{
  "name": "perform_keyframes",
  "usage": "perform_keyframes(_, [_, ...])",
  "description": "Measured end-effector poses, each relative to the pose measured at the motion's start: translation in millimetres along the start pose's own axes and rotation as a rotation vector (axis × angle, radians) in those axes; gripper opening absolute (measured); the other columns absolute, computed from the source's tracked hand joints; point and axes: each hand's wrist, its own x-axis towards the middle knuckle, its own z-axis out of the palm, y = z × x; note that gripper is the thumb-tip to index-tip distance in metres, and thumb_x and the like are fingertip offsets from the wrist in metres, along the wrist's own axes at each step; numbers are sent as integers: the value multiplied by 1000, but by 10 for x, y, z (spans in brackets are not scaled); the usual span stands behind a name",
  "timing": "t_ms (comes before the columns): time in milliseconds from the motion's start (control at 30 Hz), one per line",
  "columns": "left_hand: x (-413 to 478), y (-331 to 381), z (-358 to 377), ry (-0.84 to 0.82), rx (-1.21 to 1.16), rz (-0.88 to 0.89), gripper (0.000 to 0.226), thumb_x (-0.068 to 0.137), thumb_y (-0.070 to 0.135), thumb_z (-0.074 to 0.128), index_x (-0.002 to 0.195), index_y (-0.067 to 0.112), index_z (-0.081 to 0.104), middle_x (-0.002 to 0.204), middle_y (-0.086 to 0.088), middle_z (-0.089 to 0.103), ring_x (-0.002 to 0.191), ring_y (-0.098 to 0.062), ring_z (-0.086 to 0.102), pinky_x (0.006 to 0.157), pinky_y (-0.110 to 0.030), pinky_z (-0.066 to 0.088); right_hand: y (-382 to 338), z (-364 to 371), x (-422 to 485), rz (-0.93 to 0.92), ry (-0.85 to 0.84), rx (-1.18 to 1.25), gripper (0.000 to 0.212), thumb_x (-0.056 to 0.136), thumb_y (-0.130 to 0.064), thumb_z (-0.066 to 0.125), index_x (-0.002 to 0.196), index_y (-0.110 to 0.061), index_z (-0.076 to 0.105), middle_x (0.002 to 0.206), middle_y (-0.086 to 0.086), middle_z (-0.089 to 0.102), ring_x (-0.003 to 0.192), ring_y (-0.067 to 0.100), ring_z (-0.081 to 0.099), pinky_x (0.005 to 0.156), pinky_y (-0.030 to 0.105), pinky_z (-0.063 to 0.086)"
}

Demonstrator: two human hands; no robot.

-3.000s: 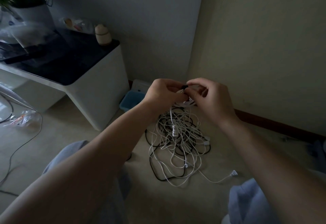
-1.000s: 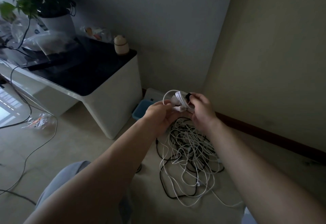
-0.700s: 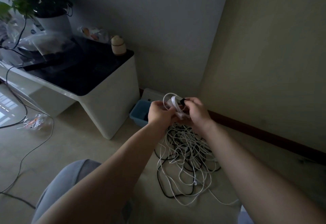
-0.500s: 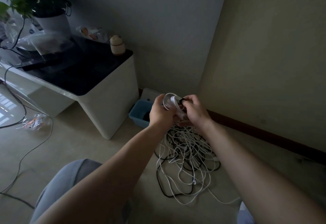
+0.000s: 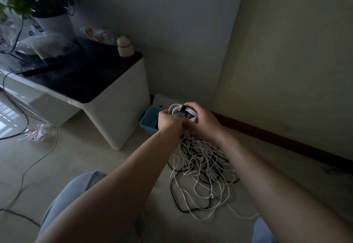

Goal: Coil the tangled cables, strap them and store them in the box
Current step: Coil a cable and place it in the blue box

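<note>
Both forearms extend toward frame centre. The left hand [image 5: 169,121] and right hand [image 5: 205,123] meet there, fingers curled, gripping a coiled white cable [image 5: 191,111] banded by a black strap [image 5: 183,108]. The blue box [image 5: 149,121] sits just left of them. The tangled cables [image 5: 200,166] lie on the floor below.

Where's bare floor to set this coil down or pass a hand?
Bare floor lies between the white cabinet and the cable tangle, and between the tangle and the baseboard. Crowded: the corner around the blue box.
</note>
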Motion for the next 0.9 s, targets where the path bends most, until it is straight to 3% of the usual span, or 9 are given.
perform_keyframes(67, [18,12,7,-3,6,4,34,87,-6,50,114,8,65,103,-20,71,88,-35,72,69,-39,60,12,-19,27,-52,24,-5,61,87,-30,74,144,-26,51,120,-3,69,85,2,64,72,26,55])
perform_keyframes(200, [76,80,-17,-31,164,61,21,91,9,55,94,16,74,91,-17,75,82,-36,73,77,-52,62,90,-43,104,-43,61,124,54,88,-16,74,139,-19,58,119,-1,71,95,11,71,81,36,59])
perform_keyframes(300, [196,128,-137,32,439,237,17,84,34,69,82,20,79,77,-8,75,76,-28,73,75,-42,62,166,-92,203,15,65,246,45,91,-6,71,134,-16,61,109,11,71,81,24,71,80,49,60])
perform_keyframes(367, [333,168,-194,73,625,343,23,80,44,73,76,22,79,69,-3,71,75,-22,69,69,-33,58,237,-105,307,62,30,306,43,91,-5,71,131,-17,61,104,14,70,72,21,69,72,44,61])
perform_keyframes(467, [516,230,-223,32,764,378,26,82,39,72,68,17,76,57,1,62,66,-17,62,56,-25,46,283,-79,445,104,15,356,35,90,-2,71,121,-17,65,94,10,68,66,14,67,59,26,55])
perform_keyframes(567, [801,200,-223,14,786,339,32,84,38,71,65,12,73,56,-3,64,59,-16,61,50,-23,43,378,39,719,139,5,370,31,90,-1,70,117,-17,66,96,9,68,73,16,68,60,27,59])
perform_keyframes(667, [1212,87,-247,46,767,280,29,84,34,72,63,14,73,58,-4,68,62,-17,65,55,-23,47,549,230,1061,159,-4,334,32,90,-4,72,119,-16,67,106,10,69,89,22,69,80,39,62])
perform_keyframes(800, [1829,-104,-295,85,726,239,32,87,37,74,64,15,75,53,0,68,55,-12,67,54,-22,52,828,554,1549,229,-35,382,33,90,-3,72,115,-24,66,102,8,68,88,22,70,83,40,62])
perform_keyframes(900, [2348,-288,-312,87,687,168,29,91,34,71,76,10,77,69,-8,74,69,-21,73,70,-36,62,1077,795,1906,272,-65,403,34,90,-3,72,120,-17,65,103,7,68,93,23,70,85,40,61])
